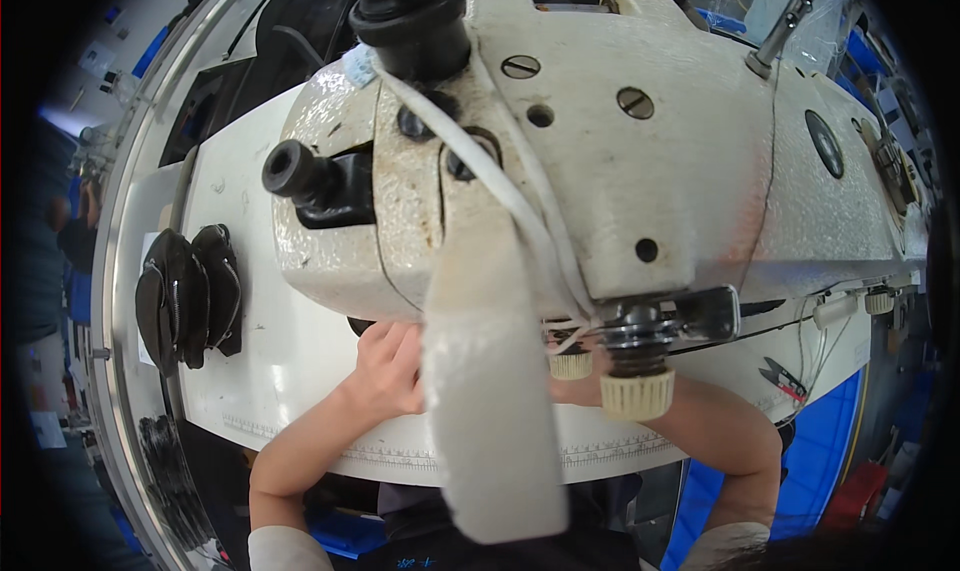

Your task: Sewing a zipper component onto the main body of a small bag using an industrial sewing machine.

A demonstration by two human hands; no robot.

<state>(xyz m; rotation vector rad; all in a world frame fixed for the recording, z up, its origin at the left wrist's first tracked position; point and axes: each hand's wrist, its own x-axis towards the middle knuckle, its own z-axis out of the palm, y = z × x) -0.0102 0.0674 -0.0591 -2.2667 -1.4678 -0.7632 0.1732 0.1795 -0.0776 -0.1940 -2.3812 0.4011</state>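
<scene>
1. One dark piece point(358, 326) is lying under the head of one sewing machine point(590, 201), just beside the left fingertips; most of it is hidden, so its shape is not showing.
2. Two hands are resting below the machine head. The left hand point(390, 366) is bending its fingers close together; whether its grip is pinching the dark piece, I cannot tell.
3. The right hand point(578, 390) is mostly hiding behind machine parts; I cannot tell whether its grip is spread or pressed together, or what it is touching.
4. Two bare forearms point(310, 446) are coming up from the lower edge, and two pale sleeves point(285, 549) are ending near the elbows.
5. One white flap point(495, 401) is hanging from the machine, covering the space between the hands.
6. Three cream knobs point(637, 396) are showing: two are sitting near each other by the right hand, one is sitting far to the right.
7. Two slotted screws point(635, 103) are sitting in the machine's casing, and one black knob point(290, 168) is jutting out on its left.
8. One white worktop point(255, 371) is carrying everything; one ruler scale point(400, 454) is running along its near edge.
9. At least three black pads point(190, 301) are leaning together at left.
10. One pair of snips point(783, 379) is lying at right.
</scene>
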